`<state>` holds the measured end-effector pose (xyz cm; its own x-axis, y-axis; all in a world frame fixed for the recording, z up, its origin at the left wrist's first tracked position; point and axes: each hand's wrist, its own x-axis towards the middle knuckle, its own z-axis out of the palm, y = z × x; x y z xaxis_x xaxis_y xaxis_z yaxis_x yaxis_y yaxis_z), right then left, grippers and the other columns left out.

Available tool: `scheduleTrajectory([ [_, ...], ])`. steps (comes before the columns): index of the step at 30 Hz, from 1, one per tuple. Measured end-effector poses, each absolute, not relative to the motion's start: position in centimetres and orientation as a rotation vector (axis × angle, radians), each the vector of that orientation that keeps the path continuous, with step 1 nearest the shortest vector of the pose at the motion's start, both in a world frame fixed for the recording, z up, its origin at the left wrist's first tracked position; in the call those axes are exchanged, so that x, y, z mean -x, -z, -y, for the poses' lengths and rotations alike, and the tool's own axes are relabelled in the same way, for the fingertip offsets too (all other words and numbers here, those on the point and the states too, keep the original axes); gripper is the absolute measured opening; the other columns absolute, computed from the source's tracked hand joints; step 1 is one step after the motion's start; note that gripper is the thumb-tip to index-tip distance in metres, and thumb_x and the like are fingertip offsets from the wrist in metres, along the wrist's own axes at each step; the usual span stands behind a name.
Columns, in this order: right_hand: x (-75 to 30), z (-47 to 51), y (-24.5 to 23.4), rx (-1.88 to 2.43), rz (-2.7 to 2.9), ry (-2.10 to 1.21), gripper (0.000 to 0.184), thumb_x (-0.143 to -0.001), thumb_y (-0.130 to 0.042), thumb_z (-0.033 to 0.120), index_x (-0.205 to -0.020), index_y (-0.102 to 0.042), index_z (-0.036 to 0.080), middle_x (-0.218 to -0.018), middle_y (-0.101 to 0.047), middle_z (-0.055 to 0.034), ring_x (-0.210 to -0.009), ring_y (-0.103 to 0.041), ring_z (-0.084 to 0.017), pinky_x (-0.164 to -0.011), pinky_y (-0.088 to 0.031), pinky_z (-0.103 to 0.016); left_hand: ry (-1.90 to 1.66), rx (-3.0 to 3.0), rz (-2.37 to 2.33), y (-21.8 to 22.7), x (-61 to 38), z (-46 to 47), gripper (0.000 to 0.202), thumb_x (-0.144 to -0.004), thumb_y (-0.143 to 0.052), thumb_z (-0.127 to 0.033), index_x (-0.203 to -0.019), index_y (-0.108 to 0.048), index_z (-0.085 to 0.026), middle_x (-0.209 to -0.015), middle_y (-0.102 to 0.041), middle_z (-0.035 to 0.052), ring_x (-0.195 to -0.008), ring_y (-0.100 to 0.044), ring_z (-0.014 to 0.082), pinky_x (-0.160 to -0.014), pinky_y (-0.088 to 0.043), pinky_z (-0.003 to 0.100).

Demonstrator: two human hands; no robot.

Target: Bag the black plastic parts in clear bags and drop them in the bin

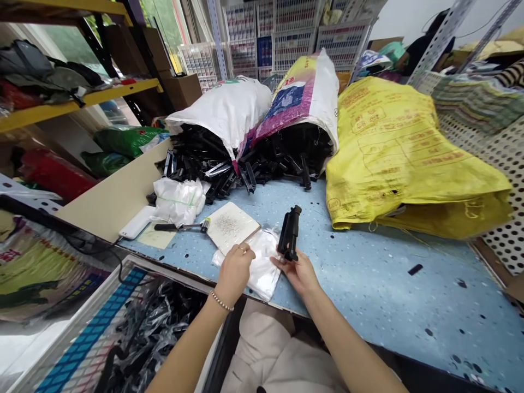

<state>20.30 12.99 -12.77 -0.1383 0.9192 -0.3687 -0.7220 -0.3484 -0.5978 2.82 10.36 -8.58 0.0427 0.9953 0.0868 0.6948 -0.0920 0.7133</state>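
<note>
My right hand (pixel 298 271) grips the lower end of a black plastic clip-like part (pixel 289 233) and holds it upright over the blue table (pixel 368 284). My left hand (pixel 235 267), wearing a ring and a bead bracelet, has its fingers curled on a stack of clear plastic bags (pixel 262 267) at the table's near edge. A small white tray (pixel 231 225) with tiny screws lies just beyond the bags. A screwdriver (pixel 182 226) lies to its left.
Two open sacks (pixel 229 109) (pixel 311 93) spill black plastic parts (pixel 254 161) at the back of the table. A yellow sack (pixel 401 147) lies at the right. A crate of bagged parts (pixel 135 333) stands below left. White wrapped bundle (pixel 178 199) and a white charger (pixel 137 222) lie left.
</note>
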Motion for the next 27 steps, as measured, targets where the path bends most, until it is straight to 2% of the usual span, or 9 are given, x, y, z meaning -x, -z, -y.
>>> scheduleTrajectory([
  [4,-22.0,-10.9,11.6,0.841,0.358,-1.793,0.022,-0.064,-0.080,0.029,-0.078,-0.067,0.018,-0.076,-0.069,-0.0009,-0.071,-0.062,-0.014,-0.073,-0.056,-0.031,-0.586,-2.168,-1.792,8.6,-2.6,-10.4,0.044,-0.072,-0.039,0.005,-0.104,-0.062,-0.012,-0.118,-0.059,0.0158,-0.108,-0.057,0.0253,-0.094,-0.045,0.041],
  [8,-24.5,-6.6,11.4,0.731,0.361,-2.320,0.030,-0.077,-0.069,0.036,-0.096,-0.067,0.012,-0.069,-0.067,-0.0039,-0.052,-0.057,-0.010,-0.051,-0.050,-0.021,-0.739,-2.119,-1.569,9.8,-2.2,-11.2,0.065,-0.068,-0.040,0.004,-0.130,-0.048,-0.014,-0.133,-0.050,0.0133,-0.125,-0.047,0.0228,-0.105,-0.041,0.039],
  [11,-24.7,-4.9,12.3,0.672,0.214,-2.589,0.034,-0.080,-0.066,0.038,-0.098,-0.065,0.010,-0.068,-0.066,-0.0023,-0.049,-0.052,-0.005,-0.047,-0.045,-0.013,-0.822,-2.059,-1.487,9.3,-2.2,-10.1,0.071,-0.071,-0.040,0.002,-0.139,-0.038,-0.017,-0.142,-0.042,0.0118,-0.133,-0.038,0.0228,-0.111,-0.035,0.042],
  [16,-22.0,-6.1,13.4,0.916,0.485,-2.256,0.028,-0.076,-0.069,0.039,-0.080,-0.065,0.011,-0.059,-0.059,0.0014,-0.047,-0.047,-0.004,-0.044,-0.040,-0.012,-0.627,-2.150,-1.167,7.0,-5.1,-5.0,0.081,-0.072,-0.036,0.003,-0.147,-0.021,-0.023,-0.152,-0.028,0.0079,-0.139,-0.029,0.0211,-0.113,-0.032,0.040],
  [19,-20.8,-6.2,12.6,0.977,0.595,-2.067,0.017,-0.073,-0.070,0.031,-0.073,-0.064,0.016,-0.059,-0.059,0.0037,-0.051,-0.050,-0.007,-0.046,-0.042,-0.015,-0.586,-2.107,-1.092,6.4,-6.4,-2.8,0.078,-0.074,-0.036,0.002,-0.146,-0.024,-0.023,-0.150,-0.032,0.0083,-0.135,-0.036,0.0200,-0.110,-0.037,0.037],
  [21,-20.8,-5.3,11.5,0.979,0.797,-1.971,0.013,-0.070,-0.073,0.026,-0.077,-0.066,0.017,-0.066,-0.062,0.0032,-0.060,-0.055,-0.010,-0.054,-0.045,-0.019,-0.604,-2.036,-1.158,5.7,-5.7,-1.7,0.071,-0.072,-0.038,0.003,-0.138,-0.040,-0.023,-0.140,-0.045,0.0092,-0.127,-0.045,0.0206,-0.105,-0.042,0.036],
  [23,-21.3,-4.4,10.4,0.912,1.042,-2.001,0.022,-0.068,-0.075,0.026,-0.089,-0.068,0.019,-0.079,-0.067,0.0005,-0.073,-0.060,-0.014,-0.067,-0.049,-0.025,-0.554,-1.935,-1.263,4.4,-3.4,-0.2,0.056,-0.071,-0.042,0.001,-0.118,-0.058,-0.025,-0.122,-0.058,0.0072,-0.114,-0.054,0.0211,-0.100,-0.045,0.035],
  [25,-22.4,-4.0,9.7,0.869,1.186,-2.095,0.035,-0.070,-0.074,0.031,-0.102,-0.067,0.020,-0.091,-0.068,-0.0029,-0.083,-0.063,-0.017,-0.078,-0.049,-0.031,-0.425,-1.782,-1.405,2.9,-0.5,1.8,0.036,-0.075,-0.048,-0.004,-0.099,-0.064,-0.025,-0.106,-0.063,0.0045,-0.104,-0.057,0.0213,-0.094,-0.048,0.034],
  [27,-23.9,-4.6,9.9,0.982,1.220,-2.041,0.040,-0.073,-0.071,0.040,-0.108,-0.066,0.021,-0.095,-0.068,-0.0048,-0.083,-0.063,-0.019,-0.080,-0.049,-0.035,-0.285,-1.635,-1.512,1.8,1.9,4.0,0.019,-0.082,-0.055,-0.015,-0.097,-0.064,-0.023,-0.103,-0.063,0.0036,-0.097,-0.059,0.0205,-0.088,-0.050,0.035],
])
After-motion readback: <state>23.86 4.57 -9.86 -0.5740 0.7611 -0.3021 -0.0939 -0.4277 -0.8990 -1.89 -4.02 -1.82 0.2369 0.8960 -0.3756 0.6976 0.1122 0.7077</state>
